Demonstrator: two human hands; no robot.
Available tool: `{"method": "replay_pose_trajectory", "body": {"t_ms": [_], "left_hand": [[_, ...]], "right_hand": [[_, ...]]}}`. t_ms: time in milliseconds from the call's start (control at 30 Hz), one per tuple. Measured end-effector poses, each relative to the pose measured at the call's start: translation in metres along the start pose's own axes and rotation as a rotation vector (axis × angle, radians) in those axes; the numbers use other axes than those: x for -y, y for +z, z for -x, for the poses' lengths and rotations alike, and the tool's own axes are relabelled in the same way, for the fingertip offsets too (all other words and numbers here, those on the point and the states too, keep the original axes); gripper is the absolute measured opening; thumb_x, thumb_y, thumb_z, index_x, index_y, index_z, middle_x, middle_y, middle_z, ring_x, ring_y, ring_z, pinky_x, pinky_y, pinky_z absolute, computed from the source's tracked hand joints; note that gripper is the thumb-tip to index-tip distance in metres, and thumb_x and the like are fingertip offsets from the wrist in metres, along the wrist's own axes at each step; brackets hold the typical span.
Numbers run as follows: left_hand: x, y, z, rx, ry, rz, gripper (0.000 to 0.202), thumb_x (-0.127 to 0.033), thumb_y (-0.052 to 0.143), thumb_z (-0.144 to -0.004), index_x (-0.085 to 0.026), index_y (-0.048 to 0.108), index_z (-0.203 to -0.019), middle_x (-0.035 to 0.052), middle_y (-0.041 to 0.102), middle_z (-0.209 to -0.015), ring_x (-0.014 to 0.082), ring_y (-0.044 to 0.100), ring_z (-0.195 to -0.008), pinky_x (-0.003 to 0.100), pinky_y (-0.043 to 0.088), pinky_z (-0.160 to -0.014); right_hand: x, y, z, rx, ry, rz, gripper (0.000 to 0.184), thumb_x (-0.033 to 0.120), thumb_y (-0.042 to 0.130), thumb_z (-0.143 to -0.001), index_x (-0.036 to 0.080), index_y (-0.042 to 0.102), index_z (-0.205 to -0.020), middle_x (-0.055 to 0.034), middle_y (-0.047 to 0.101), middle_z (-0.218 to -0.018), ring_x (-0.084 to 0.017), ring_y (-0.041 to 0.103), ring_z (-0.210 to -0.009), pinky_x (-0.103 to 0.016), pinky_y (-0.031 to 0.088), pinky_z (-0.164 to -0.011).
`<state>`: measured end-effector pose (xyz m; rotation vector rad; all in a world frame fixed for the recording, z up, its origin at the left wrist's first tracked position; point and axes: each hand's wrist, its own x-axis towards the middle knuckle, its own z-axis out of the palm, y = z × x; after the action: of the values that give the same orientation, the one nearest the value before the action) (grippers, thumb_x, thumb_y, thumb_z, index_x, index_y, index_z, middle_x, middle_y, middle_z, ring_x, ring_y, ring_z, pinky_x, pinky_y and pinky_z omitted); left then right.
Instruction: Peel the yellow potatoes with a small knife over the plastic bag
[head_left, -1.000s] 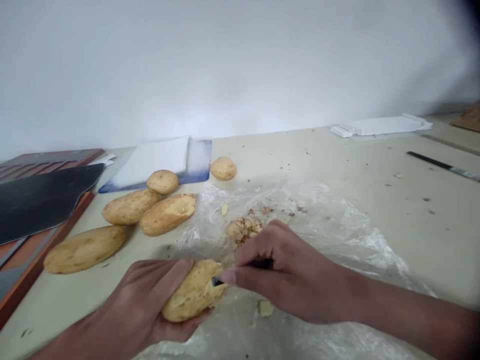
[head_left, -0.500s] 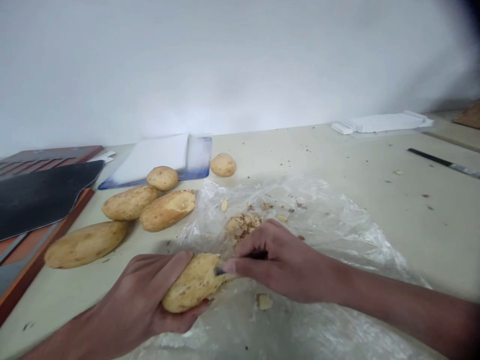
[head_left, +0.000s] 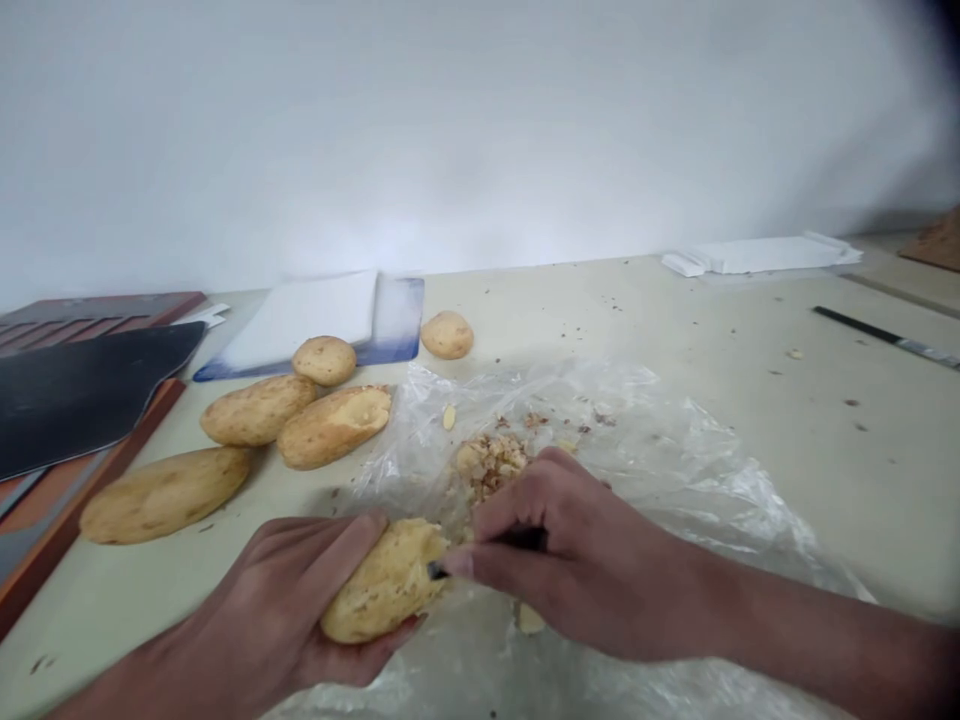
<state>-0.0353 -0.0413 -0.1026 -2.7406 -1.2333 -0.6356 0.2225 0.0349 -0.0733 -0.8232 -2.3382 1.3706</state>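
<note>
My left hand cradles a partly peeled potato low in the middle of the view, thumb laid along its top. My right hand is closed round a small dark-handled knife whose tip meets the potato's right end. Both hands hover over a crumpled clear plastic sheet that carries a small heap of peelings. One loose peel piece lies just under my right hand.
Several whole potatoes lie on the beige table to the left, one small potato farther back. A white and blue cutting board, a dark tray on reddish wood, white folded paper and a long dark blade sit around.
Both hands and the potato have stayed almost in place, shifting only slightly over the plastic. The knife tip stays at the potato's right end.
</note>
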Motion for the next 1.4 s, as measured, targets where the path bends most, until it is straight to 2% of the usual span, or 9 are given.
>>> {"method": "replay_pose_trajectory", "body": {"t_ms": [167, 433, 567, 700, 867, 1000, 1167, 1267, 1400], "left_hand": [[0.0014, -0.0012, -0.0004, -0.018, 0.021, -0.035, 0.027, -0.042, 0.063, -0.090, -0.024, 0.043, -0.090, -0.0067, 0.058, -0.063, 0.0139, 0.061, -0.045, 0.027, 0.046, -0.041], [0.0002, -0.0009, -0.0025, -0.021, 0.011, -0.030, 0.025, -0.045, 0.059, -0.092, -0.024, 0.046, -0.090, -0.0060, 0.059, -0.063, 0.0130, 0.060, -0.045, 0.025, 0.045, -0.040], [0.0005, 0.0009, -0.0017, -0.027, 0.016, -0.047, 0.026, -0.046, 0.061, -0.091, -0.023, 0.049, -0.094, -0.0074, 0.056, -0.060, 0.0125, 0.056, -0.043, 0.026, 0.043, -0.039], [-0.0010, 0.0003, -0.0015, -0.015, 0.002, -0.032, 0.027, -0.047, 0.060, -0.093, -0.023, 0.046, -0.092, -0.0072, 0.055, -0.061, 0.0127, 0.057, -0.045, 0.026, 0.042, -0.041], [-0.0034, -0.0001, -0.0009, -0.011, -0.011, -0.041, 0.026, -0.045, 0.058, -0.093, -0.022, 0.049, -0.095, -0.0069, 0.056, -0.060, 0.0133, 0.055, -0.044, 0.027, 0.043, -0.041], [-0.0041, 0.0009, 0.0007, -0.026, -0.011, -0.035, 0.028, -0.047, 0.060, -0.092, -0.024, 0.046, -0.093, -0.0067, 0.059, -0.063, 0.0132, 0.058, -0.045, 0.027, 0.043, -0.042], [-0.0039, 0.0010, 0.0005, -0.022, -0.030, -0.020, 0.025, -0.044, 0.059, -0.092, -0.025, 0.044, -0.089, -0.0051, 0.063, -0.066, 0.0141, 0.059, -0.048, 0.028, 0.044, -0.042], [-0.0035, 0.0011, -0.0009, 0.012, -0.047, 0.011, 0.026, -0.043, 0.063, -0.089, -0.023, 0.048, -0.096, -0.0087, 0.056, -0.060, 0.0119, 0.055, -0.044, 0.027, 0.043, -0.041], [-0.0034, 0.0007, -0.0025, -0.012, -0.045, 0.004, 0.029, -0.046, 0.059, -0.092, -0.022, 0.050, -0.105, -0.0077, 0.059, -0.062, 0.0132, 0.057, -0.044, 0.028, 0.044, -0.041]], "right_hand": [[0.0023, -0.0020, -0.0009, -0.048, 0.017, 0.033, 0.049, 0.021, 0.060, -0.091, 0.016, 0.032, -0.052, 0.0081, 0.024, -0.051, -0.005, 0.025, -0.049, -0.021, 0.026, -0.051], [0.0076, 0.0004, 0.0008, -0.002, -0.026, -0.044, 0.048, 0.025, 0.061, -0.092, 0.015, 0.034, -0.054, 0.0086, 0.025, -0.051, -0.004, 0.025, -0.049, -0.017, 0.030, -0.053], [0.0072, -0.0003, 0.0023, -0.036, 0.031, -0.047, 0.048, 0.028, 0.059, -0.093, 0.016, 0.035, -0.054, 0.0078, 0.026, -0.051, -0.005, 0.026, -0.048, -0.018, 0.025, -0.045], [0.0081, -0.0003, 0.0016, 0.041, 0.031, -0.102, 0.046, 0.028, 0.059, -0.093, 0.017, 0.037, -0.055, 0.0078, 0.027, -0.052, -0.005, 0.028, -0.048, -0.016, 0.027, -0.045], [0.0044, -0.0020, -0.0006, -0.041, 0.039, -0.042, 0.049, 0.025, 0.060, -0.092, 0.016, 0.032, -0.053, 0.0073, 0.025, -0.052, -0.005, 0.025, -0.048, -0.018, 0.021, -0.043], [0.0056, -0.0004, 0.0002, 0.014, -0.002, -0.061, 0.048, 0.030, 0.059, -0.095, 0.017, 0.037, -0.055, 0.0079, 0.027, -0.051, -0.005, 0.027, -0.048, -0.017, 0.025, -0.045], [0.0042, 0.0023, 0.0022, -0.052, 0.002, -0.009, 0.046, 0.029, 0.060, -0.094, 0.016, 0.040, -0.055, 0.0074, 0.029, -0.053, -0.005, 0.030, -0.051, -0.019, 0.028, -0.050], [0.0043, 0.0031, 0.0025, 0.016, -0.027, -0.029, 0.045, 0.028, 0.060, -0.095, 0.016, 0.040, -0.056, 0.0081, 0.030, -0.052, -0.005, 0.032, -0.050, -0.018, 0.031, -0.051], [0.0049, 0.0031, 0.0019, -0.029, -0.004, -0.016, 0.049, 0.029, 0.058, -0.096, 0.017, 0.035, -0.054, 0.0079, 0.027, -0.052, -0.005, 0.027, -0.048, -0.020, 0.026, -0.047]]}}
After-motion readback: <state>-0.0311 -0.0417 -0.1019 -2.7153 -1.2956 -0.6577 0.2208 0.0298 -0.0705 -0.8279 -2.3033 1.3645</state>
